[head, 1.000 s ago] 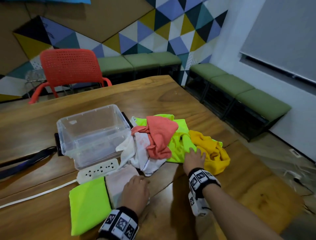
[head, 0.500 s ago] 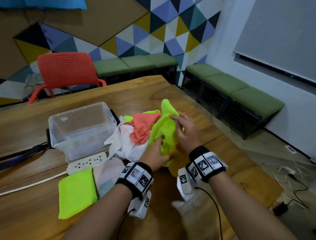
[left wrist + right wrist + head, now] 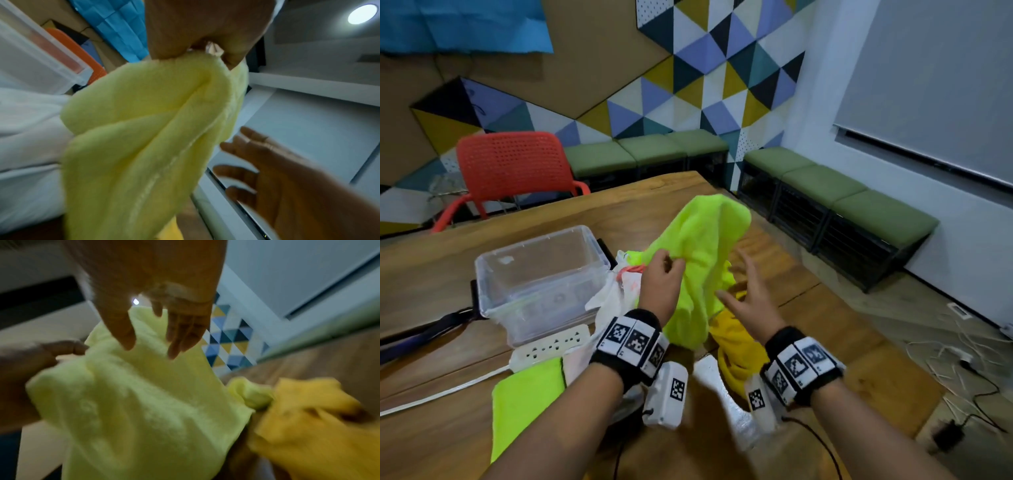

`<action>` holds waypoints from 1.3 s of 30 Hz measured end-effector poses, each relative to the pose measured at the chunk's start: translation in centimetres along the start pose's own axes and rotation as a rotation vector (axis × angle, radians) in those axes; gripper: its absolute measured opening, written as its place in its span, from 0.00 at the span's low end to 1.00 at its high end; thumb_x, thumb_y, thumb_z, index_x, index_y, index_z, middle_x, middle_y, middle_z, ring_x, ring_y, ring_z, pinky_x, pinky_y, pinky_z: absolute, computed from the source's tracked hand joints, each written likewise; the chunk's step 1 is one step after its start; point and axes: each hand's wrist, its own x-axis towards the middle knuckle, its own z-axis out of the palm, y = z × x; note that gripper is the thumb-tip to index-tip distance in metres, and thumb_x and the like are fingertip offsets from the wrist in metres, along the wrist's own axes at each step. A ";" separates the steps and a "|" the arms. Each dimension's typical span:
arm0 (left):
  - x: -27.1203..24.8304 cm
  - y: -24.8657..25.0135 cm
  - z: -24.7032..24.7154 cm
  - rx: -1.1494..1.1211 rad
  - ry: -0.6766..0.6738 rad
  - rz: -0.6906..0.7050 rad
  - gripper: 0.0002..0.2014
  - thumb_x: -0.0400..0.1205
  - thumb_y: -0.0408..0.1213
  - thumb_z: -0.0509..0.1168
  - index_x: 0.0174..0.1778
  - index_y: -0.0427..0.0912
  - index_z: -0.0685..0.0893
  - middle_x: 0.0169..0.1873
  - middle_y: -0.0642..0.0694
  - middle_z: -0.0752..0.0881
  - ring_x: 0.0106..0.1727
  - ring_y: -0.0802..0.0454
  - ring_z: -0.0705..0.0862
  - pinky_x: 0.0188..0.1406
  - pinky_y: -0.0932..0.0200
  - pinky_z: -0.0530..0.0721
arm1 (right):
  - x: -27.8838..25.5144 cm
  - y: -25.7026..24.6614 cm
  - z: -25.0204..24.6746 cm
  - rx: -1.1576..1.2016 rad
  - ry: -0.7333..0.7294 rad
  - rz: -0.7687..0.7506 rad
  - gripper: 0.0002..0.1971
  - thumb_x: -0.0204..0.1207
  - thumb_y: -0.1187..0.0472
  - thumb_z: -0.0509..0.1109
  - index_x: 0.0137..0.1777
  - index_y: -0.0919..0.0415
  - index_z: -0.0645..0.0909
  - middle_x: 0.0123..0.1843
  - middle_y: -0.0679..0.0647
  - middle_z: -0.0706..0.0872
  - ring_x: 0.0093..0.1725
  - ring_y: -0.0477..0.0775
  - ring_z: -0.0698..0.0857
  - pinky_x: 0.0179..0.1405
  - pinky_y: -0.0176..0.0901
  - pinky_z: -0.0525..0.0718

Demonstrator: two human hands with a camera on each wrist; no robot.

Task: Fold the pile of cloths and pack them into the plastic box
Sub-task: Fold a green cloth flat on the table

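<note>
My left hand (image 3: 666, 270) pinches a neon yellow-green cloth (image 3: 702, 253) and holds it up above the pile; the pinch (image 3: 205, 50) shows close in the left wrist view, the cloth (image 3: 144, 138) hanging below. My right hand (image 3: 743, 291) is beside the cloth with fingers spread and holds nothing (image 3: 148, 344). Under it lies a mustard-yellow cloth (image 3: 739, 346) (image 3: 308, 426). White and coral cloths (image 3: 619, 287) lie next to the clear plastic box (image 3: 541, 274), which looks empty. A folded neon green cloth (image 3: 524, 404) and a pale folded one (image 3: 577, 359) lie on the table near me.
A white power strip (image 3: 548, 346) with its cord lies in front of the box. A black strap (image 3: 424, 335) runs off left. A red chair (image 3: 513, 171) stands behind the wooden table (image 3: 448, 267). Green benches (image 3: 842, 202) line the walls. Cables lie on the floor at right.
The neon cloth has been lifted higher off the pile. My right hand has let go of it and opened beside it; my left hand keeps pinching it. The camera tilted up.
</note>
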 end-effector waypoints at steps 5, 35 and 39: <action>-2.8 -4.7 -0.9 0.111 -0.315 -0.254 0.07 0.83 0.30 0.60 0.53 0.39 0.82 0.46 0.46 0.81 0.49 0.52 0.77 0.40 0.71 0.75 | -3.7 5.1 5.8 0.093 -0.243 0.206 0.18 0.76 0.58 0.72 0.63 0.63 0.76 0.52 0.51 0.84 0.52 0.50 0.83 0.53 0.42 0.83; -6.3 -5.4 -2.8 -0.035 -0.308 -0.415 0.15 0.81 0.30 0.65 0.28 0.38 0.73 0.20 0.47 0.74 0.16 0.60 0.79 0.18 0.68 0.79 | -5.7 1.3 4.1 -0.517 -0.362 -0.036 0.25 0.74 0.36 0.64 0.60 0.56 0.73 0.47 0.45 0.76 0.45 0.47 0.75 0.39 0.41 0.69; -5.9 -3.9 -2.1 -0.185 -0.330 -0.412 0.07 0.82 0.25 0.63 0.38 0.38 0.77 0.30 0.43 0.81 0.23 0.59 0.87 0.26 0.68 0.86 | -5.5 1.1 5.0 -0.441 -0.316 0.039 0.19 0.80 0.48 0.64 0.60 0.62 0.74 0.49 0.56 0.82 0.50 0.58 0.81 0.37 0.45 0.68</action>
